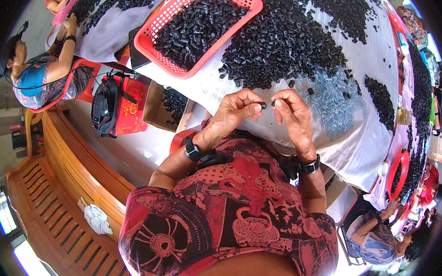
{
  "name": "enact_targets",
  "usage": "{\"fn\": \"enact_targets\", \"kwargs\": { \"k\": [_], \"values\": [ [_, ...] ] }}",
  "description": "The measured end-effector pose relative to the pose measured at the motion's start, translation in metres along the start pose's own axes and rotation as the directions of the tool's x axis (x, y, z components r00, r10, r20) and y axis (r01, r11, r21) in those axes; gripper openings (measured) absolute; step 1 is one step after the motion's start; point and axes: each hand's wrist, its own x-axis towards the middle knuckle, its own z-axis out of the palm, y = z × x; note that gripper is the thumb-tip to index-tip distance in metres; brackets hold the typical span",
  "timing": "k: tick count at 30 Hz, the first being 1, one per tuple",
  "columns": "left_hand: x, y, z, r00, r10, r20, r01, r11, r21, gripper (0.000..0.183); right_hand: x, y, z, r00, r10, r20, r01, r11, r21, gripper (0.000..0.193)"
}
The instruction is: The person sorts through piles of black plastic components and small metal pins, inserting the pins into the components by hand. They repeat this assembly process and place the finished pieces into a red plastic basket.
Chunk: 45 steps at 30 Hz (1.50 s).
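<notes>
Working bare-handed above a table draped in white sheeting point(344, 154), a person wears a dark watch on each wrist. At the centre, the left hand point(229, 112) pinches a small, black, tube-like piece point(263, 106) between thumb and forefinger. Just beside it, the right hand point(296, 115) has bent fingers with a dark bit at the thumb tip; it is too small to tell whether they grasp it.

Directions run from the hands. At 12 to 1 o'clock spreads a large heap of loose black pieces point(281, 45). At 11 o'clock, a pink-red, perforated plastic basket point(169, 64) holds more. At 3 o'clock lies a pile of clear, glassy-looking bits point(335, 104). At 9 o'clock, an open brown cardboard box point(154, 105) contains black pieces. At 8 o'clock stands a slatted, orange-brown wooden bench point(60, 221).
</notes>
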Motion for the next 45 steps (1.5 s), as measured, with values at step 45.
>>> {"fn": "enact_targets", "kwargs": {
  "k": [45],
  "values": [
    [0.007,-0.009,0.018,0.971,0.101,-0.217,-0.033,0.954,0.298,0.013,-0.001,0.009,0.03,0.868,-0.476,0.138,0.372,0.44,-0.817,0.025]
  ]
}}
